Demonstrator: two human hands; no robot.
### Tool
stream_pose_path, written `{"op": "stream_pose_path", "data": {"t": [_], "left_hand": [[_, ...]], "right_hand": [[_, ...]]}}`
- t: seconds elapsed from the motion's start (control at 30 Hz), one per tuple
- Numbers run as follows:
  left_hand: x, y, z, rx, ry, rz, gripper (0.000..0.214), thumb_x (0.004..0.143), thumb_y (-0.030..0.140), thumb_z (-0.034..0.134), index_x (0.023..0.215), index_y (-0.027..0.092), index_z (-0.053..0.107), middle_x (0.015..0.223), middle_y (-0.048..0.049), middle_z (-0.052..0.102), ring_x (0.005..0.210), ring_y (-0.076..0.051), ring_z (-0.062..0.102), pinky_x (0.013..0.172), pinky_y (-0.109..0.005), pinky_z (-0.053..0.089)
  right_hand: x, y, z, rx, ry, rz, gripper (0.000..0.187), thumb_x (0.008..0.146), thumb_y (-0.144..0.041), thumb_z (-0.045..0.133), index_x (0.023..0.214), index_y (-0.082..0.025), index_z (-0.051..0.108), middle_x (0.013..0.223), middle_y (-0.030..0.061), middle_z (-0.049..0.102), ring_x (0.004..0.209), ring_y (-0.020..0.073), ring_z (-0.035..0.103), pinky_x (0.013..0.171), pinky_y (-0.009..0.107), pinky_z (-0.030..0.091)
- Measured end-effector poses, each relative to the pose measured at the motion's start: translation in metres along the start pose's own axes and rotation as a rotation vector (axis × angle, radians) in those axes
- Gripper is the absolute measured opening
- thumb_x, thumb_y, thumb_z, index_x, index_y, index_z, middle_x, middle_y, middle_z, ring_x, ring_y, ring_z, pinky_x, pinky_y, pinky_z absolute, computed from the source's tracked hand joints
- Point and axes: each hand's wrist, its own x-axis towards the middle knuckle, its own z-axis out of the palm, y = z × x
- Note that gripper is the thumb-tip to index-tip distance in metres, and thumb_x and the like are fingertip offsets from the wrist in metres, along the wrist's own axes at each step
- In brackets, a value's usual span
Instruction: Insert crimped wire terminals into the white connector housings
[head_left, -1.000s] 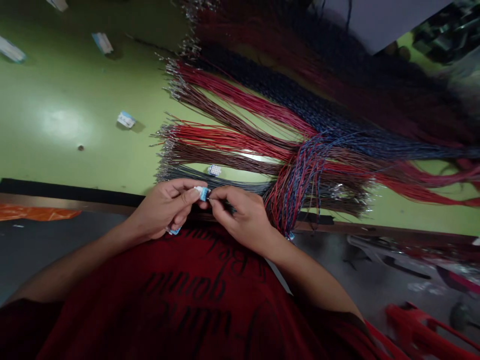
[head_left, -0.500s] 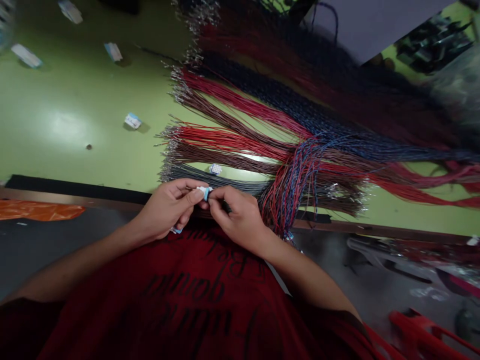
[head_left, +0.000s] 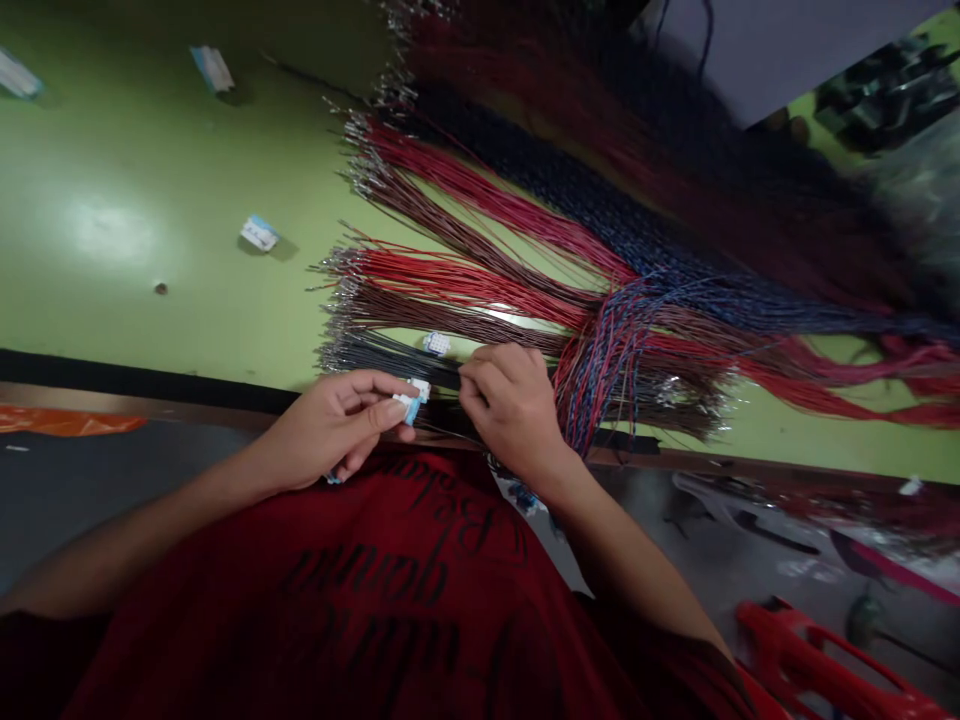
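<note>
My left hand [head_left: 352, 425] pinches a small white and blue connector housing [head_left: 412, 400] between thumb and fingers, at the front edge of the table. A bit of blue and white shows below that palm, too hidden to name. To the right, my right hand [head_left: 514, 405] is closed, its curled fingertips on a black wire [head_left: 442, 372] of the dark bundle; the fingers hide the exact grip. Beyond them lies another white connector housing [head_left: 436, 344], among the wires. Brown wires [head_left: 465, 318] and red wires [head_left: 457, 277] with bare metal terminals spread out behind.
Blue wires [head_left: 720, 300] run off to the right, and a twisted bundle [head_left: 607, 340] crosses over the others. More connectors, such as this white one [head_left: 259, 233], are scattered on the green table [head_left: 112, 170]. A red plastic stool [head_left: 817, 650] stands at lower right.
My right hand has moved right, away from the connector, to the black wires. My left hand keeps the connector, now tilted differently and slightly lower.
</note>
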Motion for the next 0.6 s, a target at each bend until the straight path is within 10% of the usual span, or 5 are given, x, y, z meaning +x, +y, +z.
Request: {"op": "stream_pose_path", "data": {"t": [0.17,0.33,0.6], "left_hand": [[0.0,0.005,0.002,0.012,0.016,-0.024,0.034,0.084,0.037,0.071,0.108,0.013,0.064,0.078,-0.0046,0.073,0.033,-0.002,0.042,0.032,-0.015,0.033],[0.003,0.012,0.009,0.004,-0.021,-0.076,0.045,0.077,0.042,0.078,0.109,0.015,0.062,0.057,0.0047,0.061,0.03,-0.004,0.04,0.029,-0.015,0.029],[0.009,0.015,0.001,-0.127,0.115,0.048,0.034,0.084,0.035,0.073,0.11,0.017,0.061,0.075,0.0008,0.068,0.032,-0.001,0.039,0.027,-0.013,0.029]], "right_hand": [[-0.005,-0.009,-0.032,0.524,0.058,0.177,0.013,0.087,-0.008,0.058,0.088,-0.02,0.063,0.086,0.0032,0.07,0.081,0.0161,0.067,0.075,0.031,0.051],[0.019,-0.044,-0.041,0.965,-0.162,0.006,0.006,0.09,-0.013,0.063,0.087,-0.018,0.066,0.082,0.0021,0.072,0.077,0.0114,0.068,0.073,0.023,0.053],[0.03,-0.033,-0.018,0.785,-0.094,0.482,0.009,0.083,-0.018,0.058,0.075,-0.018,0.062,0.067,-0.0023,0.06,0.058,0.0091,0.051,0.055,0.02,0.041]]}}
